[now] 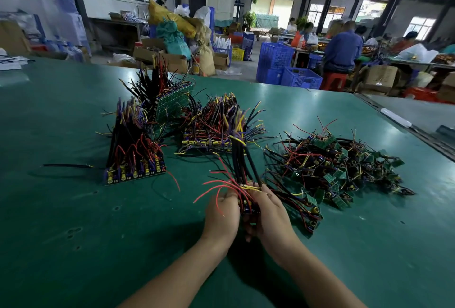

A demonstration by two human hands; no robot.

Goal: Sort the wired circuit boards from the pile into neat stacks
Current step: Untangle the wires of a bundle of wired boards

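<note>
Your left hand (222, 211) and right hand (267, 211) clasp a wired bundle (243, 172) mid-table; next, square it and set it among the stacks (134, 155).

The table (73, 115) is dark green. The circuit boards (337, 174) are green, trailing black, red and yellow wires (243, 160). Distant crates (273, 58) are blue.

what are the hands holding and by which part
Left hand and right hand grip a bundle of wired boards at its lower end, wires sticking up.
</note>
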